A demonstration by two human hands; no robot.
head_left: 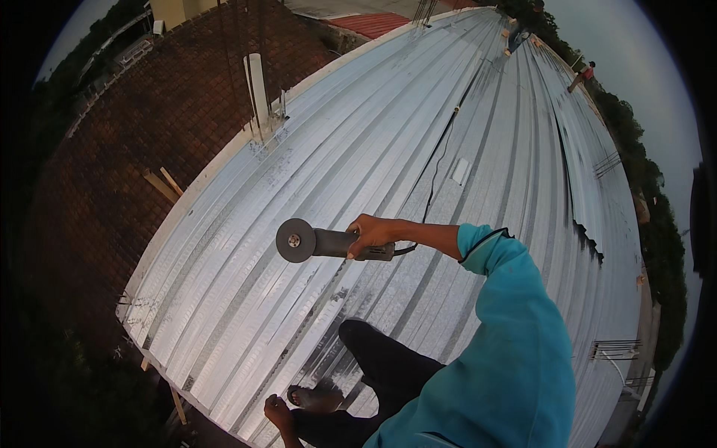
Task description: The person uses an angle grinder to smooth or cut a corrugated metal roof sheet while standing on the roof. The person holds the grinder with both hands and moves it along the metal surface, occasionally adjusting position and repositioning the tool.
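Note:
An angle grinder (334,243) with a dark grey body is held out level above the metal roof sheets (299,175). My right hand (370,235) wraps around the rear of its body. At the grinder's left end sits a round grey disc (294,240), its centre nut facing me. A black cord (432,179) leaves the back of the tool and runs up the roof. Low in the view, my left hand (278,411) is beside my bent leg and foot, fingers curled in. Whatever it may hold is hidden.
The ribbed roof slopes to an edge at left, beside a brown tiled roof (149,104). A white pipe (256,89) and rebar rise at that edge. A small pale piece (461,172) lies on the sheets. Two people (517,37) are far up the roof.

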